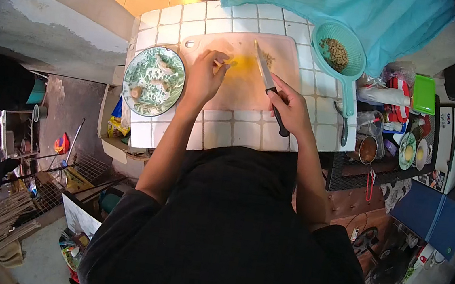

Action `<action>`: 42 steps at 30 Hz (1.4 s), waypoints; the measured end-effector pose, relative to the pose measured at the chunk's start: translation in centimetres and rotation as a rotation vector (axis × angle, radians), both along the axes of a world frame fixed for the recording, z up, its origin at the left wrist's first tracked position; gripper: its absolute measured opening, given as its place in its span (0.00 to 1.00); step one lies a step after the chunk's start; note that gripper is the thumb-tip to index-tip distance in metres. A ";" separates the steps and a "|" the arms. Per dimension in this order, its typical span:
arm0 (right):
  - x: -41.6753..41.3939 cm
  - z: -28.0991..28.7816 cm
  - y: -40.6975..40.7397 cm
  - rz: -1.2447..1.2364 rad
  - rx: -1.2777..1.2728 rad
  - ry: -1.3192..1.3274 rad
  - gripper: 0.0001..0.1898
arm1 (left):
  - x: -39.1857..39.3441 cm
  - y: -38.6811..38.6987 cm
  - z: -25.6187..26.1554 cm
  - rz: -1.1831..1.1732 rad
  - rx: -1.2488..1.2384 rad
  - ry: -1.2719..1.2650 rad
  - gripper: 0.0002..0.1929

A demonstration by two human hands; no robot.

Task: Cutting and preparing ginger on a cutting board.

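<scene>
My right hand (288,106) grips the black handle of a kitchen knife (264,69), whose blade points up and away over a pinkish cutting board (234,93). Over the board's left part, my left hand (208,76) pinches a small bit of food (232,63) between thumb and fingertips; what food it is I cannot tell. A yellow stain or glow spreads on the board between the hands. Small brownish crumbs (268,59) lie just right of the blade. Left of my left hand, a green-and-white patterned plate (174,102) holds several pale pieces of food (136,92).
A turquoise strainer (350,89) with chopped brown bits stands right of the board, its handle near another dark-handled utensil (344,132) at the white tiled table's (246,133) right side. A turquoise cloth (338,5) hangs at the far edge. A crowded rack (379,176) stands at the right.
</scene>
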State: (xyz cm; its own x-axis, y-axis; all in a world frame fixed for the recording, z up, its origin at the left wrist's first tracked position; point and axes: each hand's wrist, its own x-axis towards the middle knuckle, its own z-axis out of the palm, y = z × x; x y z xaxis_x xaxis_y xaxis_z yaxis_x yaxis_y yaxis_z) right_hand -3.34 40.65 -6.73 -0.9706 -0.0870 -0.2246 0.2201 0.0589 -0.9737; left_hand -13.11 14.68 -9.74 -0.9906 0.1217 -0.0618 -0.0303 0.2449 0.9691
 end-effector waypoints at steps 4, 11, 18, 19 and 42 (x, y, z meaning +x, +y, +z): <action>0.4 -1.3 -0.2 -0.048 0.300 0.001 0.30 | -2.5 0.3 -1.2 -0.113 -0.589 0.661 0.08; 1.3 -0.8 -1.2 -0.032 0.512 0.122 0.25 | -3.2 2.7 -1.9 -0.171 -0.468 0.361 0.06; 0.6 0.7 -2.4 0.083 0.876 0.182 0.31 | -2.6 2.9 -1.9 -0.154 -0.419 0.356 0.07; 0.4 0.5 -2.4 0.109 0.904 0.198 0.31 | -2.5 2.9 -2.0 -0.154 -0.400 0.367 0.07; 0.1 2.9 -3.7 0.225 1.036 0.205 0.30 | -2.7 2.7 -3.6 -0.129 -0.404 0.460 0.06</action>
State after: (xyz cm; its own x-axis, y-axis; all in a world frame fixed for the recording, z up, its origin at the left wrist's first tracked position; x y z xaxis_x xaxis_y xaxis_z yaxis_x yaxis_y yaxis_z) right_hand -3.24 36.91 -3.87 -0.9835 -0.1295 -0.1264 -0.0606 0.8938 -0.4443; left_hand -15.79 17.41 -13.30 -0.9059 0.2977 0.3013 0.4218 0.5684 0.7064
